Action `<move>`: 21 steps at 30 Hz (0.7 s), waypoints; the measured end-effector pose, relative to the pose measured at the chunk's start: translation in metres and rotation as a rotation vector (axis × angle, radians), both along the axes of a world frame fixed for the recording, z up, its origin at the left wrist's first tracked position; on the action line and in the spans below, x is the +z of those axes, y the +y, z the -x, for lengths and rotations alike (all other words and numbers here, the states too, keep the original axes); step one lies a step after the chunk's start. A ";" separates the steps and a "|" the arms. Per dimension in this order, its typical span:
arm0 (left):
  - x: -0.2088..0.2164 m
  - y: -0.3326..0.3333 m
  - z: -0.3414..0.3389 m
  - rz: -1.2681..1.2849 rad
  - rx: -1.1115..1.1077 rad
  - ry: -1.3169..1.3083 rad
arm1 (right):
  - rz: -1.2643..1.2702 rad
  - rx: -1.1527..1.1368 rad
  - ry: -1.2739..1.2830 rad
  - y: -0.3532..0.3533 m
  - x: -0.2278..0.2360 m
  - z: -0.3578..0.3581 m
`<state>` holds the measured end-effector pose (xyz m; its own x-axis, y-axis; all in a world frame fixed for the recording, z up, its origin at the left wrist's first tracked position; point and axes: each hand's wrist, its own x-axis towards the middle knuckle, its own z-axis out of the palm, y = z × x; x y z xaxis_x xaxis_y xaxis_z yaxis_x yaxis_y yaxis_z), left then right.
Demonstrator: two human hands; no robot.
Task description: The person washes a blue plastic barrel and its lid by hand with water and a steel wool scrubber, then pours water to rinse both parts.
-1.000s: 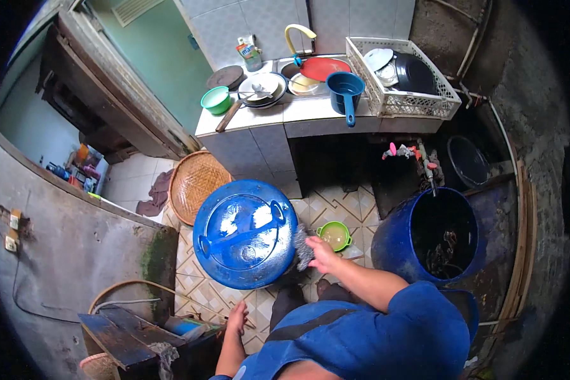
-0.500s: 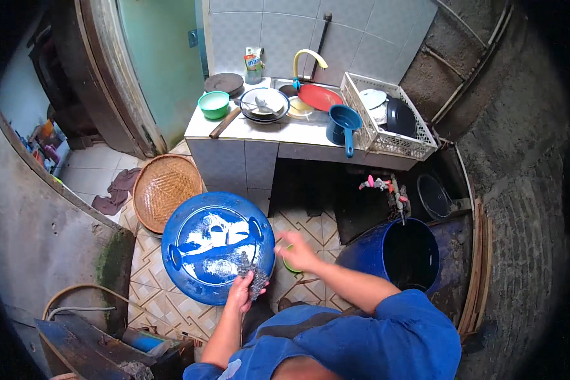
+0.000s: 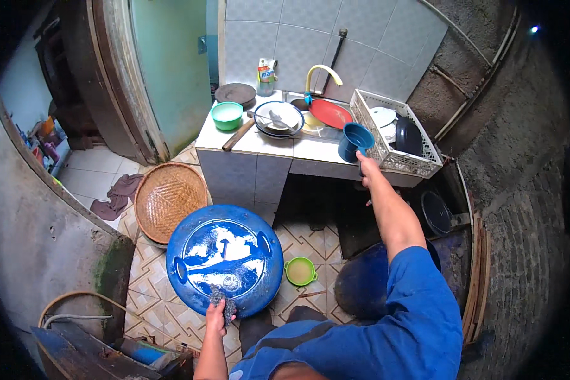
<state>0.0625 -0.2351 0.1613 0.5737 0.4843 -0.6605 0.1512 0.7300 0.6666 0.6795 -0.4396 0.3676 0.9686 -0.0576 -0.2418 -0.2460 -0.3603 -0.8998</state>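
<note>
Left hand [image 3: 216,318] holding a scrubber [image 3: 221,297] on the blue lid [image 3: 225,258] on the floor. Right hand [image 3: 366,166] gripping the blue mug [image 3: 354,142] at the tabletop's [image 3: 269,142] front edge, dish rack [image 3: 394,136] crowding beside. Green bowl [image 3: 299,271] near the lid.

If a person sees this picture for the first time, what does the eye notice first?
The big round blue lid on the patterned floor, with the left hand pressing a dark scrubber on its near edge. Next, the right hand reaching up to the blue scoop at the tiled counter's edge.

Tiled counter [image 3: 269,142] – green bowl [image 3: 227,115], stacked plates [image 3: 278,119], blue dipper [image 3: 354,142], white crate [image 3: 392,134]; patterned floor [image 3: 152,297] – woven tray [image 3: 169,197]
</note>
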 end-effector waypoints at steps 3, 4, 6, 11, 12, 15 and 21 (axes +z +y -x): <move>0.007 -0.009 0.002 -0.010 0.011 0.043 | -0.088 0.057 0.092 -0.002 -0.012 -0.013; 0.007 -0.013 0.004 -0.013 0.011 0.055 | -0.128 0.075 0.134 -0.002 -0.017 -0.011; 0.014 -0.018 0.006 -0.031 0.021 0.085 | -0.385 0.128 0.104 -0.001 -0.023 -0.001; 0.021 -0.024 -0.006 -0.019 0.081 0.131 | -0.614 0.248 0.060 -0.005 -0.006 0.054; 0.018 -0.025 -0.011 -0.031 0.085 0.133 | -0.596 0.305 0.057 -0.012 -0.002 0.069; 0.023 -0.025 -0.033 -0.066 0.061 0.110 | -0.360 0.441 0.054 -0.027 0.007 0.130; -0.010 -0.018 -0.097 -0.027 -0.030 0.131 | -0.017 0.785 0.083 -0.049 -0.041 0.212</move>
<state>0.1597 -0.2532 0.1516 0.4979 0.4868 -0.7177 0.2599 0.7057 0.6591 0.4677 -0.4883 0.3268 0.7031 0.6400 -0.3100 0.0074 -0.4425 -0.8967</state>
